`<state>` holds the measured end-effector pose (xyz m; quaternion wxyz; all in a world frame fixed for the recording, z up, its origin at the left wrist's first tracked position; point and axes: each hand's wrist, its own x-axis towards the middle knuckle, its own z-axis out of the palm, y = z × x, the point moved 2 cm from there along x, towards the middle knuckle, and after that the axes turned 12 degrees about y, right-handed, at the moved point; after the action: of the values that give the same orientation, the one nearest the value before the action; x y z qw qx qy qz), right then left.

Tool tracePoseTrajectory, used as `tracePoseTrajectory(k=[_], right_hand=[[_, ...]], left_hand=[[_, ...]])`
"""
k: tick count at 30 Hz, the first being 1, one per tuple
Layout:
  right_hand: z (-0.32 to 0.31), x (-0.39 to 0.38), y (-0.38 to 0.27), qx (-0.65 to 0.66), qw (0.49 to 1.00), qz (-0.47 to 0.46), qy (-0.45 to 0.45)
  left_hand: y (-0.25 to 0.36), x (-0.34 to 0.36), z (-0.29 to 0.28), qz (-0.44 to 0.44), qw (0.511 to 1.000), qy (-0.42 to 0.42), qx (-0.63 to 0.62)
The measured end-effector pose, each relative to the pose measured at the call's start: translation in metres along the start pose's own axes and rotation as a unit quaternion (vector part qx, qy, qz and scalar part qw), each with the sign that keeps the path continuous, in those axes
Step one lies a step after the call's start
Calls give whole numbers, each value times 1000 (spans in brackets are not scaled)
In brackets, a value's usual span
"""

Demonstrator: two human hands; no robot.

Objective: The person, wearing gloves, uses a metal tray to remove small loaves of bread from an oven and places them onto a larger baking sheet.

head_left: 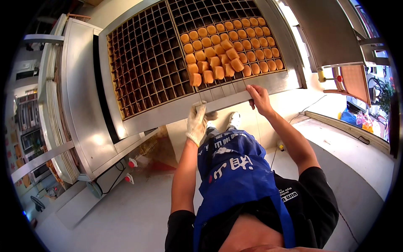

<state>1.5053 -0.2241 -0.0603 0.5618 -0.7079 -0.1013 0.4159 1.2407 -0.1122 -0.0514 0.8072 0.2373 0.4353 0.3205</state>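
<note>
Steel cabinet: at far left, a tall silver metal cabinet (79, 96) with a smooth, satin sheen; a dark slot parts it from the tray frame.
Tray frame: a wide, flat silver metal frame (155, 112), its front edge bent into a bow by the lens, running beneath both hands.
Mould grid: dark, rough-looking square pockets between thin brownish bars (142, 59); the left section shows bare pockets, browned along the outer edge.
Bread pieces: golden-brown, rounded blocks (255, 43) sit in rows in the right section; nearer the person, a bunch of raised blocks (218, 72) leans, tilted, above the grid, sides showing.
Left hand: in a pale knitted glove (196, 122), closed on the left end of the bar; its underside is hidden.
Bar and prongs: a narrow, straight silver metal bar (231, 101) just beside the frame's front edge, with thin wire prongs (211, 91) reaching to the raised blocks; where their tips end is hidden.
Right hand: bare (259, 98), thumb and fingers gripping the bar's right end.
Room: an open gap lies between the hands, above the shoes and blue cloth apron (252, 187).
Right edge: a smooth grey metal surface (331, 31) stands well apart from the right hand.
</note>
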Motion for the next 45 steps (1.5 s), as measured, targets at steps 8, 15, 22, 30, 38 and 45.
tracePoseTrajectory(k=[8,15,22,30,38,45], right_hand=[[9,5,-35,9,999,18,27],[26,48,-73,-39,992,89,77],[53,96,-87,-5,984,155,88],[28,50,-30,16,1000,-5,17],[27,50,-68,1,1000,-15,20],[47,99,-114,-66,991,112,36]], left_hand=[[36,5,23,7,999,38,27],[80,40,61,-3,989,111,93],[103,89,75,4,995,93,37],[43,58,28,48,999,8,23],[60,61,47,53,996,58,34],[99,94,81,52,993,99,48]])
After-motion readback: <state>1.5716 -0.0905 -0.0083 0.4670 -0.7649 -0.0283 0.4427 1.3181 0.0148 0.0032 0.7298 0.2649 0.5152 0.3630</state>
